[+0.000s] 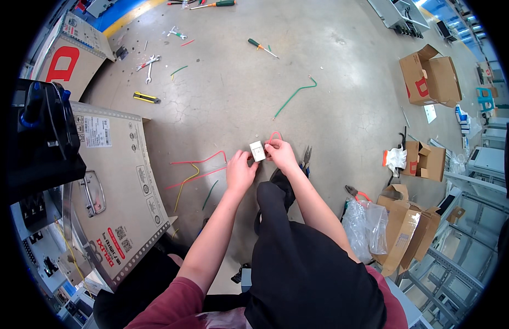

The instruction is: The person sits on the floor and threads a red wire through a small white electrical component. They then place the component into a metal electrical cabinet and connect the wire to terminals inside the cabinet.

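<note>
White block (257, 151) sat at the centre of the frame, between your hands. Your left hand (242, 171) had its fingers closed on the block's lower left side; your right hand (282, 155) pinched a bent red wire (274, 135) at the block's right edge. Step in hand, as I judged it: offering wire to block. The next move seemed to call for a steady block and a straight wire end. Hard to make out: whether that end had entered, since your right fingers covered it. Pliers (307, 157), right of centre, were partly hidden.
</note>
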Motion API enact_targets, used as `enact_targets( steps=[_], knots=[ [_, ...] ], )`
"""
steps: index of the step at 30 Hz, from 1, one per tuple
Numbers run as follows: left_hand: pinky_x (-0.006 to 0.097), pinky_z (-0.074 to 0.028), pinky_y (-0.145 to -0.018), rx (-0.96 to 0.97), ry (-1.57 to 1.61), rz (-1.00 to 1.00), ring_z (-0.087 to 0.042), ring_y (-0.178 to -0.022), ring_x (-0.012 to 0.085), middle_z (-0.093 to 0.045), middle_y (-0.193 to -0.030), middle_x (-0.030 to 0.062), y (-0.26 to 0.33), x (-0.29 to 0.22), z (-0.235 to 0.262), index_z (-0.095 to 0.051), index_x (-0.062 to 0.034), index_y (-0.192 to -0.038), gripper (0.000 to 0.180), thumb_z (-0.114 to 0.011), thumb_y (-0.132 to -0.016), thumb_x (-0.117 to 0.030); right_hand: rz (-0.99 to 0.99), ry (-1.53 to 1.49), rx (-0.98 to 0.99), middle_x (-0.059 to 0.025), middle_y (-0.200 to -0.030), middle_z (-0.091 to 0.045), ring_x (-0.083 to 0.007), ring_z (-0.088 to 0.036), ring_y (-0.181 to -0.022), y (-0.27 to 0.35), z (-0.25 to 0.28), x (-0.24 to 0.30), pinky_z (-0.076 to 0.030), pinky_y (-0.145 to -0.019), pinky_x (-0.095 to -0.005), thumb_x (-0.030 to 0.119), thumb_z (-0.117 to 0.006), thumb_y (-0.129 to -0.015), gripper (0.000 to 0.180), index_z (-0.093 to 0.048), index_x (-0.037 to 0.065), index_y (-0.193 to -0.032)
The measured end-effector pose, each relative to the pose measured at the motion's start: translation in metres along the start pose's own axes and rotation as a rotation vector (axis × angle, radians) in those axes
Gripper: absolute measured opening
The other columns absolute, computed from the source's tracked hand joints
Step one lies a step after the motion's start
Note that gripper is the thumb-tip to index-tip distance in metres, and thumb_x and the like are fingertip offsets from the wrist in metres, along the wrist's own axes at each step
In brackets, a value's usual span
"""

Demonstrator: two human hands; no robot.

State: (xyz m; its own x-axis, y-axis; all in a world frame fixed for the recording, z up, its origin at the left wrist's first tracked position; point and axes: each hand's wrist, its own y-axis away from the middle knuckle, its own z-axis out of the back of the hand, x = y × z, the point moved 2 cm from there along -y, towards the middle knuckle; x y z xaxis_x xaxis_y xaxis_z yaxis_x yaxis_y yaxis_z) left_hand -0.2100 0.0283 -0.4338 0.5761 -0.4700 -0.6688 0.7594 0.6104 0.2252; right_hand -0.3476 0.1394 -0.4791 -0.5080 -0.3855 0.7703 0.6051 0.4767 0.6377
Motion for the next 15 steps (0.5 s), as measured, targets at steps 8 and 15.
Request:
enact_targets(
  steps=[8,15],
  knots=[
    [0.048,-0.051,-0.096,-0.012,-0.027,0.004,-0.066,-0.109,0.0354,-0.070,-0.107,0.0121,0.002,0.003,-0.002,-0.076,-0.0061,-0.106,0.024,-0.079,-0.087,-0.020,0.045,0.071,-0.009,-0.0098,-0.092,-0.077,-0.0143,-0.069,-0.074,-0.002,-0.001,-0.006,-0.055,-0.066,-0.0305,0.013,-0.067,-0.102,0.024,-0.071,-0.006,-0.116],
    [0.047,-0.048,-0.099,0.005,-0.082,0.011,-0.066,-0.110,0.0328,-0.071,-0.108,0.0103,0.002,0.015,0.007,-0.076,-0.0079,-0.111,0.024,-0.076,-0.090,-0.021,0.077,0.139,-0.028,-0.0096,-0.090,-0.076,-0.0139,-0.067,-0.072,-0.004,-0.004,-0.011,-0.054,-0.065,-0.0301,0.013,-0.066,-0.103,0.023,-0.071,-0.006,-0.115]
  ],
)
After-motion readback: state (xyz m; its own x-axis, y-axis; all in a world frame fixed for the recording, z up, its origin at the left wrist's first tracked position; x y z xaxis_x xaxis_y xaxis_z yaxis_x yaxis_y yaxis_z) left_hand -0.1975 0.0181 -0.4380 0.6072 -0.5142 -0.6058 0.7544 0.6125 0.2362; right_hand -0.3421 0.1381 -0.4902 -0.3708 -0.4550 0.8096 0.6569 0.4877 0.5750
